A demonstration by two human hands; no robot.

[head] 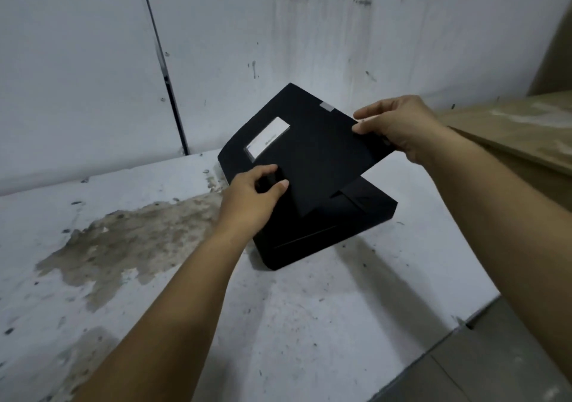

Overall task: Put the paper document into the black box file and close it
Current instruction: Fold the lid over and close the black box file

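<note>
The black box file [325, 234] lies on a stained white surface [309, 324] against the wall. Its lid [309, 141], black with a white label [267, 141] and a small grey patch, is raised and tilted over the base. My left hand [252, 198] grips the lid's near left edge, thumb on top. My right hand [399, 126] pinches the lid's right corner. A sliver of white shows under my right fingers; I cannot tell if it is the paper. The inside of the box is hidden by the lid.
A white scuffed wall [278, 45] rises right behind the box. A brown wooden board [510, 129] lies at the right, above the surface. The surface's front edge drops to a grey tiled floor [495, 364] at the lower right.
</note>
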